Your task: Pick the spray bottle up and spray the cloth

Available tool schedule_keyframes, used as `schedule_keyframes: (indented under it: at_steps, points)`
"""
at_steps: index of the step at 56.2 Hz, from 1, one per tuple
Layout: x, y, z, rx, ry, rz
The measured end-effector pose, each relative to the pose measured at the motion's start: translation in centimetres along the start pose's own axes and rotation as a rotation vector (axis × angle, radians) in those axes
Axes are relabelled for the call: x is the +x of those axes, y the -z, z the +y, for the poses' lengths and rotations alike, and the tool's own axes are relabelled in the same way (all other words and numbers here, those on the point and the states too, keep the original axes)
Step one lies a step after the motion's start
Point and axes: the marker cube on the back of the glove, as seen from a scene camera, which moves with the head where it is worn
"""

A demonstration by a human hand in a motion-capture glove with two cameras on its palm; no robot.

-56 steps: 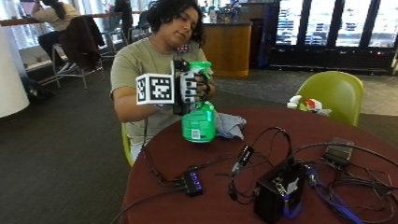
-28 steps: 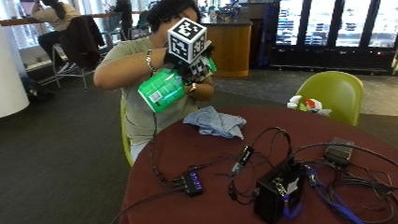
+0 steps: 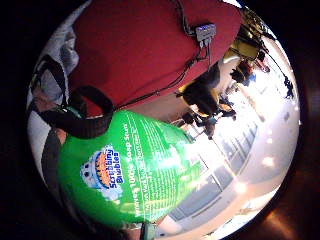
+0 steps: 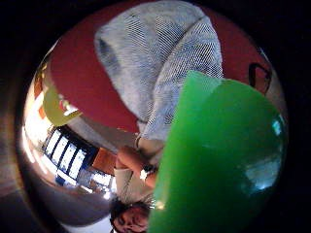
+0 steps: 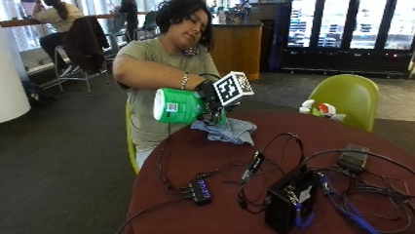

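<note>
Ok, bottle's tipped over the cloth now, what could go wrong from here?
The green spray bottle is held roughly on its side in the gloved right hand, so the trigger may draw air rather than liquid. The grey cloth lies near the table's edge, and overspray could reach the USB hub and the cables on the red table.

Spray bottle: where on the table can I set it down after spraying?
Bare red table runs between the blue cloth and the USB hub, near the person's edge. The far side is crowded with the black box and tangled cables.
</note>
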Motion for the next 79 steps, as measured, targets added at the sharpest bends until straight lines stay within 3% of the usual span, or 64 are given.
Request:
schedule_keyframes:
  at_steps: [7,17,24,31,41,55,65,79]
  points:
    - [-0.2,-0.7,-1.3,-0.057,-0.032,-0.003]
    - [0.1,1.5,1.6,-0.009,0.056,-0.084]
    - [0.1,5.4,5.8,0.205,0.19,-0.222]
    - [0.2,9.7,9.9,0.476,0.438,-0.485]
    - [-1.2,13.7,11.2,0.81,0.671,-0.814]
    - [-8.1,17.1,6.3,0.96,0.974,-1.204]
    - [-12.8,18.3,-0.5,0.995,0.992,-1.347]
    - [-15.6,18.5,-5.2,0.973,0.972,-1.338]
